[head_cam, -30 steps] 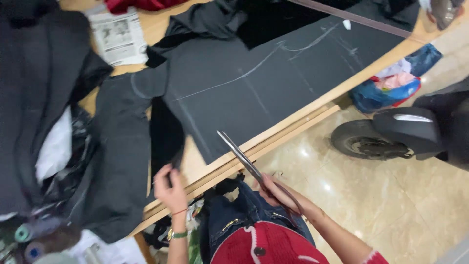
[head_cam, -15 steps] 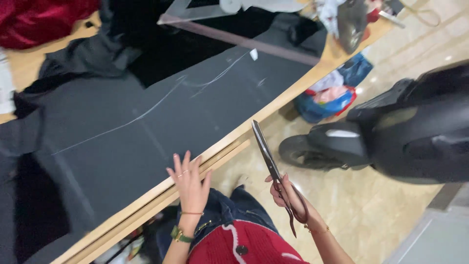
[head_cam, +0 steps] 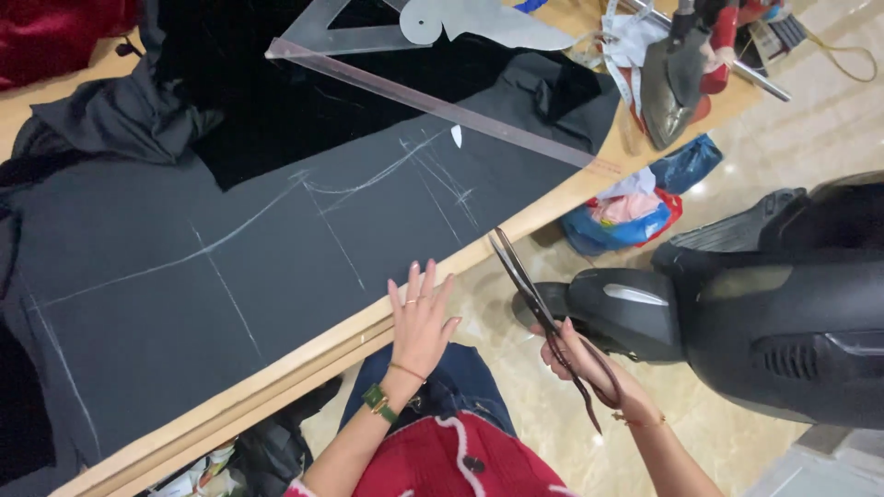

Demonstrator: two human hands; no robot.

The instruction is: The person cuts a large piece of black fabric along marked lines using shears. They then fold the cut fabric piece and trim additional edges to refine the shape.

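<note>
Here your left hand (head_cam: 421,317) lies flat with fingers spread on the table edge (head_cam: 304,354), at six o'clock from the chalked grey cloth (head_cam: 230,267), likely to steady it. Your right hand (head_cam: 580,364), at three o'clock from the left, grips the scissors (head_cam: 539,313), blades nearly shut and pointing toward eleven o'clock, off the cloth.

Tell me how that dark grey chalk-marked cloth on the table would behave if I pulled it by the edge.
The dark grey cloth is probably floppy: it lies flat and bunches into folds at the far left. It would likely slide rather than lift, since the clear ruler rests on its far edge. The left hand at the table edge may hold it.
</note>
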